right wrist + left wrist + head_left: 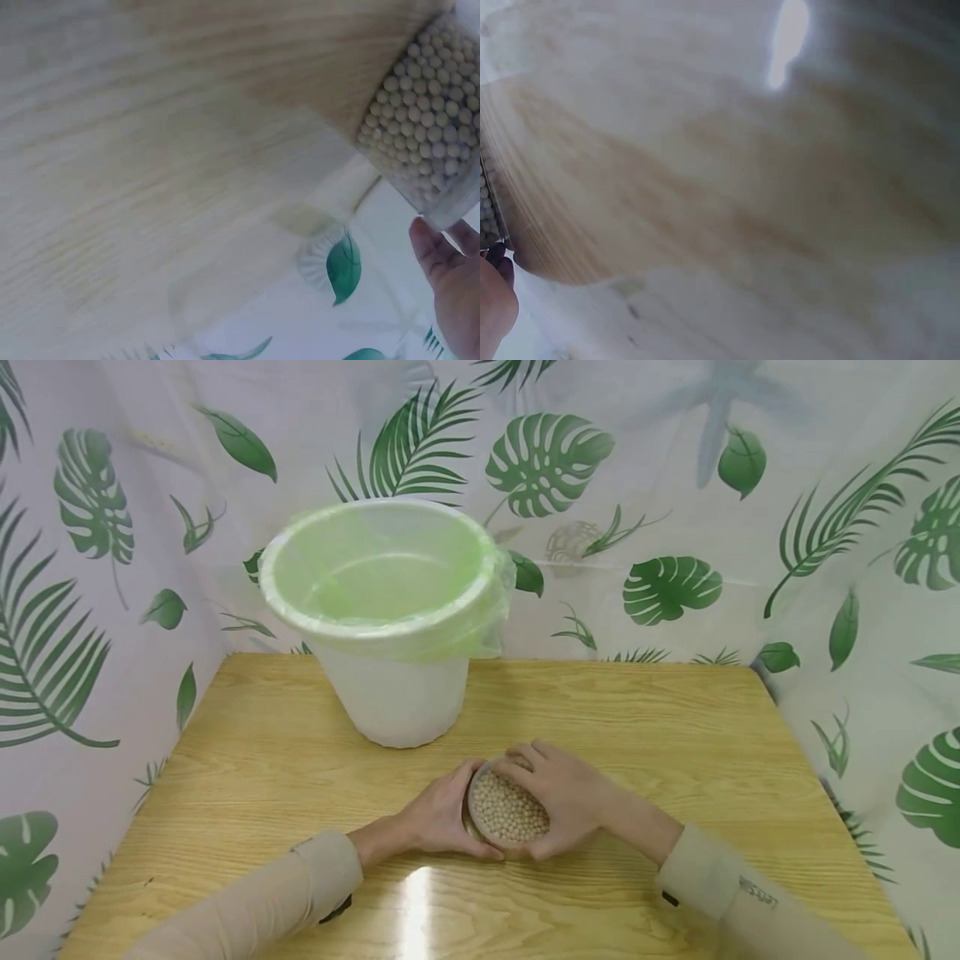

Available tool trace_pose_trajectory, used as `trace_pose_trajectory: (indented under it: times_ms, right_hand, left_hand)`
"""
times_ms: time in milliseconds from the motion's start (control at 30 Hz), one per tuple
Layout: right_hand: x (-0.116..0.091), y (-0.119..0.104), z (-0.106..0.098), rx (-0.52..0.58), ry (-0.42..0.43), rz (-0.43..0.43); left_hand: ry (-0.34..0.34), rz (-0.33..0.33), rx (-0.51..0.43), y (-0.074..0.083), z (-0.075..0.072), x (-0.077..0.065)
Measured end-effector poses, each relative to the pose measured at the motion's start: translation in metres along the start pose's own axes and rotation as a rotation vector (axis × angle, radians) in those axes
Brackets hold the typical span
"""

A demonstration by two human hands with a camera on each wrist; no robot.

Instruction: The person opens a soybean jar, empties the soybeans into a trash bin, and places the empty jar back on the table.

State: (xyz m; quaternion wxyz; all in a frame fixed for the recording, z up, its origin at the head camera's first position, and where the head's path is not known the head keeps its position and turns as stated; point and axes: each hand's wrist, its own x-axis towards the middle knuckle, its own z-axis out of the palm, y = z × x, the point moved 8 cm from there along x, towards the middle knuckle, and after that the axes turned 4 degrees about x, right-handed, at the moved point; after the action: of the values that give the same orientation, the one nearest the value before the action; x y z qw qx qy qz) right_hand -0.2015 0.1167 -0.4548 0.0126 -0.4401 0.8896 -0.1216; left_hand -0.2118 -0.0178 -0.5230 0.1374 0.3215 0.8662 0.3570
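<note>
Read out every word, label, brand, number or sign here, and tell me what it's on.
Beige cloth right sleeve: a short dark marking, too small and blurred to read surely.
Nothing readable shows elsewhere, including the clear round container and white round bucket.

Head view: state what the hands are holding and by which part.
A clear container of small beige balls: the left hand holds it around its left side, the right hand at its top edge and right side.
</note>
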Motion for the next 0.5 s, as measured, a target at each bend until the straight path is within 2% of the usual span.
trace_pose_trajectory:
  times_ms: [133, 333, 500]
  right_hand:
    - [-0.002, -0.001, -0.005, 0.020, 0.008, -0.011]
    - [-0.009, -0.002, -0.006, -0.028, 0.065, 0.116]
    - [-0.010, -0.005, -0.006, -0.081, 0.112, 0.168]
  left_hand:
    - [0.003, 0.010, -0.007, 0.001, 0.001, 0.000]
    - [0.018, 0.016, 0.004, 0.000, 0.001, -0.001]
    - [0.015, 0.010, 0.000, -0.001, 0.001, -0.001]
